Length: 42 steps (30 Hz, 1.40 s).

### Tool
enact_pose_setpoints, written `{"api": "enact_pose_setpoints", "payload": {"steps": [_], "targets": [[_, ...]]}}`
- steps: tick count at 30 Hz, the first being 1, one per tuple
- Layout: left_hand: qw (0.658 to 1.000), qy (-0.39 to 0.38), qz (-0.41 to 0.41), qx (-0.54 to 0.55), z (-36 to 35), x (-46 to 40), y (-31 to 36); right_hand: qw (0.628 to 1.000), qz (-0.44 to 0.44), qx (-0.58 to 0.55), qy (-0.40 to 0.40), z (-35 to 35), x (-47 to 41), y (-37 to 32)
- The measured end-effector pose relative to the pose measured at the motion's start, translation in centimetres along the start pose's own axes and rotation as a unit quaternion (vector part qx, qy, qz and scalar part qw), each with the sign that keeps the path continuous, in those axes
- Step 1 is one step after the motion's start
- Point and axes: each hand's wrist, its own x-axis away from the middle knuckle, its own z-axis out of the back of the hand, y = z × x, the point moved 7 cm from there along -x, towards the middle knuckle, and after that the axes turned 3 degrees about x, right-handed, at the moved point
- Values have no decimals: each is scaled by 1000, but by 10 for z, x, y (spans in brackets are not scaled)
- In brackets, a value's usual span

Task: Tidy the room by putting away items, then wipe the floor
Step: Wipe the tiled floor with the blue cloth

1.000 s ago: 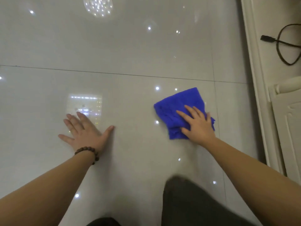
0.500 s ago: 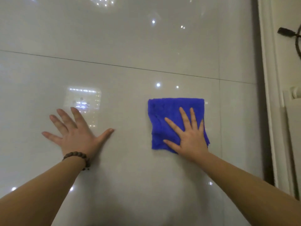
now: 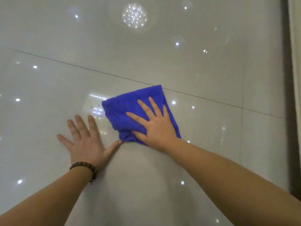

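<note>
A folded blue cloth point(image 3: 128, 111) lies flat on the glossy pale tile floor point(image 3: 162, 54), just below a dark grout line. My right hand point(image 3: 154, 126) presses down on the cloth with its fingers spread and straight. My left hand point(image 3: 86, 141), with a brown bead bracelet on the wrist, lies flat on the bare tile to the left of the cloth. Its fingers are spread, and its thumb tip reaches the cloth's near left corner.
A dark strip and a pale baseboard point(image 3: 294, 79) run along the right edge of the floor. Ceiling lights reflect as bright spots over the tiles. Bare tile stretches away at the far side and to the left.
My right hand has slid the cloth to the left and away from me, up to the grout line and close to my left hand. The view has swung, so the cable and door at right are gone.
</note>
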Motion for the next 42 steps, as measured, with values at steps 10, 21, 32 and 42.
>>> {"api": "enact_pose_setpoints", "payload": {"steps": [10, 21, 32, 42], "targets": [[1000, -8, 5, -8, -6, 3, 0, 946, -312, -45, 74, 10, -41, 52], [989, 99, 78, 72, 28, 1, -97, 902, -418, -98, 40, 21, -53, 65], [968, 36, 240, 62, 10, 4, -229, 998, -3, 2, 55, 14, -102, -42], [967, 61, 234, 85, 6, 3, -237, 979, 203, 1, 4, -8, -163, -201]]}}
